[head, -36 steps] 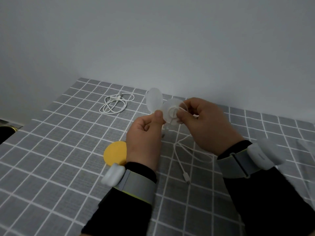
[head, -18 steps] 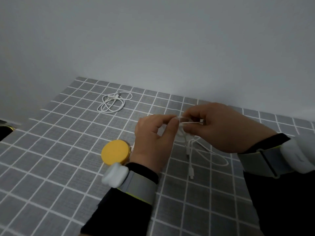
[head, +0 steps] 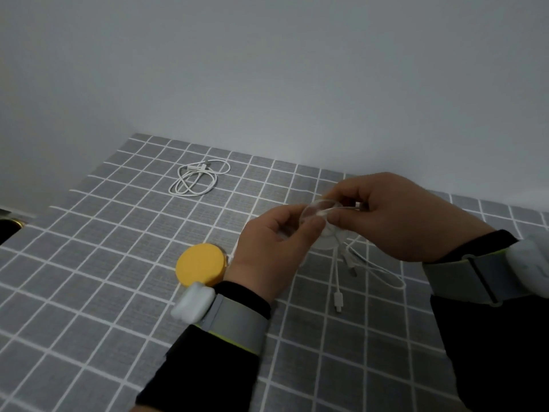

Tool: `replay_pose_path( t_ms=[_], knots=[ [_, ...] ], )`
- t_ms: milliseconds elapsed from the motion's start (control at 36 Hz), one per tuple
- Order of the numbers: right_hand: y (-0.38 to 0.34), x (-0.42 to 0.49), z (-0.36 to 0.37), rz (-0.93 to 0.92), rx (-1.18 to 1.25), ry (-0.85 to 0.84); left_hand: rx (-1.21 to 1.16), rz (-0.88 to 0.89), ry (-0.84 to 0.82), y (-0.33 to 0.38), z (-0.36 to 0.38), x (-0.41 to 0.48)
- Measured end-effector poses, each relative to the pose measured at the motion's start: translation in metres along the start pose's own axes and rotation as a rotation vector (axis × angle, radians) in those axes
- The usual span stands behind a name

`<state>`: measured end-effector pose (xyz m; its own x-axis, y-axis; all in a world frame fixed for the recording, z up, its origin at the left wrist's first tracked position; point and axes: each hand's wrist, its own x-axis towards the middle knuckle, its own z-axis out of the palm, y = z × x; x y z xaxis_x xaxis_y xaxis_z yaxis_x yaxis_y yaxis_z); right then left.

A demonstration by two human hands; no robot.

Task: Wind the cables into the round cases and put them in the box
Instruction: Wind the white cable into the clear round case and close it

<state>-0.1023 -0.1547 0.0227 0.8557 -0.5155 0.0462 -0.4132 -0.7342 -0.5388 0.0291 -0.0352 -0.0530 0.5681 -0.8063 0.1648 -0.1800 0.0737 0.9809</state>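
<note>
Right hand (head: 395,218) farther right, tight on cable (head: 336,272); left hand (head: 267,251) tight on half-hidden case (head: 328,241)

Half of the clear round case (head: 318,210) behind fingertips (head: 312,224); dark object (head: 8,231) partly beyond left edge.

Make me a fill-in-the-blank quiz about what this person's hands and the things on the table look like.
The closed case lying on the table is ____.
The left hand and right hand together hold a clear case, and the hanging cable is ____.
With the coiled cable farther back, the table shows ____ cables.
Missing words: yellow; white; two.
</note>
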Motion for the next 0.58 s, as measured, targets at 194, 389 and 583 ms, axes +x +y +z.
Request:
replay_pose_path(
  t_ms=[194,389,583],
  knots=[
    [-0.002,0.001,0.001,0.014,0.034,0.059,-0.027,-0.064,0.014,0.003,-0.002,0.0],
    [-0.006,0.008,0.013,0.061,0.096,0.187,-0.03,-0.086,0.161,0.003,-0.004,0.002],
    [-0.013,0.015,0.028,0.125,0.195,0.276,-0.083,-0.131,0.295,0.006,-0.008,0.002]
  ],
)
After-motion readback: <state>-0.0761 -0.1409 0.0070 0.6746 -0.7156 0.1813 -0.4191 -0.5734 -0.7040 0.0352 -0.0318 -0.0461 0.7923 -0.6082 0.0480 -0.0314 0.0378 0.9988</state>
